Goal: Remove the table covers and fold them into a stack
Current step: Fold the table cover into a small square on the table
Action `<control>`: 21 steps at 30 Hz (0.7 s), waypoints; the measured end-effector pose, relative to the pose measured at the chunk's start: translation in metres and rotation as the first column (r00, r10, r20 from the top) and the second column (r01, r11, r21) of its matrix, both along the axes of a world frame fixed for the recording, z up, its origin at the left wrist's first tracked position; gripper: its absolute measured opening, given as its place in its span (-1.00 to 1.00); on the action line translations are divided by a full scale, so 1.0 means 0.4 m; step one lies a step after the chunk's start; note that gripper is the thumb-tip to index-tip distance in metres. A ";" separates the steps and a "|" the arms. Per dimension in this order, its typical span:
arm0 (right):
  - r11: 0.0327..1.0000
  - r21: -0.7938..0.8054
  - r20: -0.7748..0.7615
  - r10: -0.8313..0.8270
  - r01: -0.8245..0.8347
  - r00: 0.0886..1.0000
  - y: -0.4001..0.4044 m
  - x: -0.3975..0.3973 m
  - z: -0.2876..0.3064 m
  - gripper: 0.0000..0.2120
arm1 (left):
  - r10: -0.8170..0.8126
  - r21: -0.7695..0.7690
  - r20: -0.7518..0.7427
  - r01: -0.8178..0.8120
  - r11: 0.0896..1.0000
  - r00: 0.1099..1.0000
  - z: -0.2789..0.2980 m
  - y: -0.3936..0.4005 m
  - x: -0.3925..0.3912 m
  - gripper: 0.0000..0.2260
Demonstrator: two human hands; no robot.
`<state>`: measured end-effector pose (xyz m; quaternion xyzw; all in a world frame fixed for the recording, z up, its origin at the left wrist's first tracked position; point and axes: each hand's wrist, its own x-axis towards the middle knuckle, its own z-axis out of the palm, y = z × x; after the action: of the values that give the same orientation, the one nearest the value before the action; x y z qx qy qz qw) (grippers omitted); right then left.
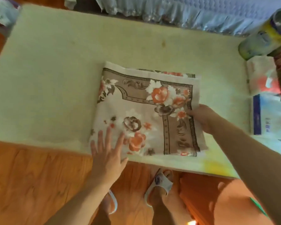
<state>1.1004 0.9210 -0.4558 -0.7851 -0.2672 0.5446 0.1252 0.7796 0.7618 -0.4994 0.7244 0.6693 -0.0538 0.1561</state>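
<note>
Folded floral table cover (146,114) lies on the pale desk (47,78), toward its 5 o'clock edge. Left hand (106,153) presses flat at the cover's 7 o'clock corner, grip apart. Right hand (201,117) pinches its 3 o'clock edge, grip clamped on the cover.

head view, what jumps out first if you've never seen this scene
The folded floral cover with orange and brown roses, lying near the front edge of the pale table. The left hand presses flat on its near left corner, while the right hand pinches its right edge. A tilted canister stands far right.
</note>
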 end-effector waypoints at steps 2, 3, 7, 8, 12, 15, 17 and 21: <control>0.996 0.036 0.065 -0.087 0.085 0.994 -0.037 0.027 -0.104 -0.89 | 0.108 -0.065 -0.039 -0.110 0.992 0.993 -0.054 -0.020 -0.067 0.01; 0.991 0.061 0.115 -0.126 0.120 0.985 -0.051 0.029 -0.123 -0.87 | 0.146 -0.083 -0.045 -0.149 0.985 0.988 -0.064 -0.016 -0.097 0.00; 0.972 0.177 0.192 -0.189 0.156 0.963 -0.071 0.023 -0.147 -0.85 | 0.164 -0.031 0.023 -0.163 0.986 0.986 -0.076 0.024 -0.174 -0.15; 0.972 0.195 0.221 -0.175 0.132 0.959 -0.065 0.020 -0.150 -0.81 | 0.145 -0.029 0.041 -0.144 0.989 0.989 -0.076 0.033 -0.184 -0.16; 0.976 0.209 0.336 -0.123 0.053 0.934 -0.012 0.001 -0.140 -0.61 | 0.094 -0.061 0.092 -0.088 0.994 0.991 -0.081 0.048 -0.214 -0.25; 0.991 0.134 0.447 -0.080 0.021 0.891 -0.005 -0.009 -0.127 -0.55 | 0.179 -0.155 0.197 -0.149 0.977 0.964 -0.063 0.060 -0.215 -0.30; 0.996 0.087 0.496 -0.035 -0.010 0.868 -0.015 -0.011 -0.130 -0.54 | 0.254 -0.237 0.246 -0.196 0.952 0.936 -0.052 0.067 -0.216 -0.28; 0.996 0.089 0.514 -0.020 -0.031 0.858 -0.029 -0.010 -0.136 -0.55 | 0.326 -0.343 0.280 -0.223 0.912 0.903 -0.055 0.075 -0.233 -0.21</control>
<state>1.0964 0.9095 -0.5104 -0.8943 -0.3185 0.3026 0.0848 0.6864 0.7917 -0.5215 0.5876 0.7135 -0.0103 0.3815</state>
